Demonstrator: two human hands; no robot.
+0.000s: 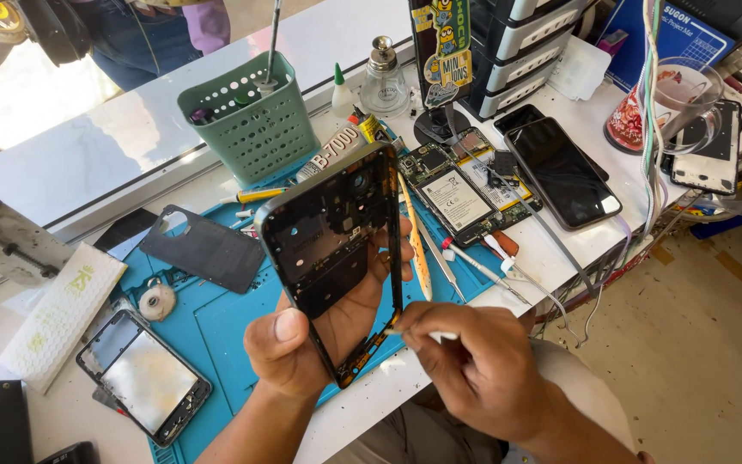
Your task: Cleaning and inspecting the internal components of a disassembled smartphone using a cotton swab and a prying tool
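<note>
My left hand (302, 339) holds a black phone frame (337, 249) upright and tilted, thumb on its lower left edge, fingers behind it. The frame is stripped, with a bare opening in the middle and small parts along its edges. My right hand (465, 365) pinches a thin pale tool (401, 330) whose tip touches the frame's lower right edge. Both hands hover over the front of a blue work mat (216, 322).
On the mat lie a dark back cover (203, 249), a phone with a cracked screen (143, 378), an opened phone with battery (457, 198), tweezers and screwdrivers (474, 258). A green basket (251, 120), glue tube, glass bottle, black phone (560, 172) and drawers stand behind.
</note>
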